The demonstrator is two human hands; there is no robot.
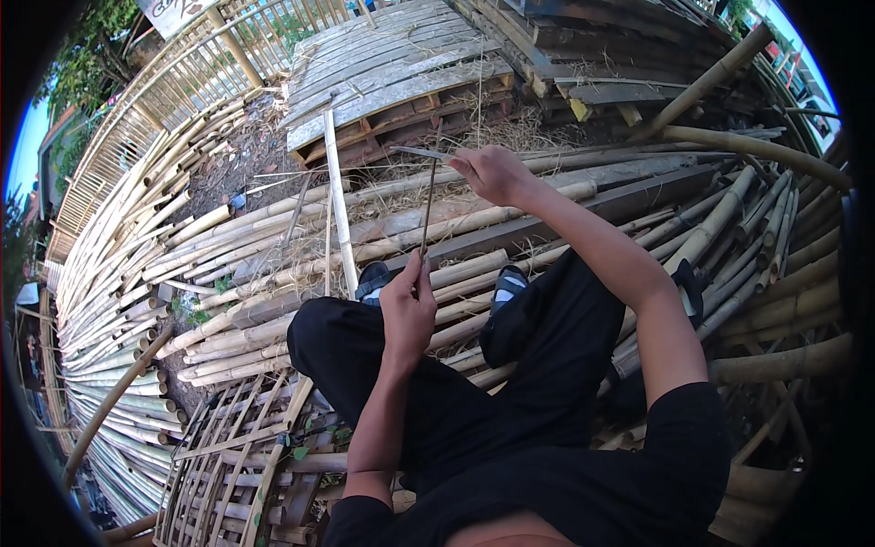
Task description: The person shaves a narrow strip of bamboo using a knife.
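My left hand [409, 305] is closed round the lower end of a thin brown bamboo strip [429, 205], which stands up almost straight in front of me. My right hand [492, 173] grips a knife by its handle, which the fingers cover. The knife's blade [417, 151] points left and lies across the strip near its upper part. Beyond the hands, a long pale split bamboo strip [339, 205] leans against a stack of pallets.
Grey wooden pallets [383, 68] stand ahead, with stacked planks [629, 55] to their right. Bamboo poles [228, 232] cover the ground round my feet. A woven bamboo lattice [228, 479] lies at lower left. Thick poles [756, 155] cross at the right, and a bamboo fence [182, 87] runs behind.
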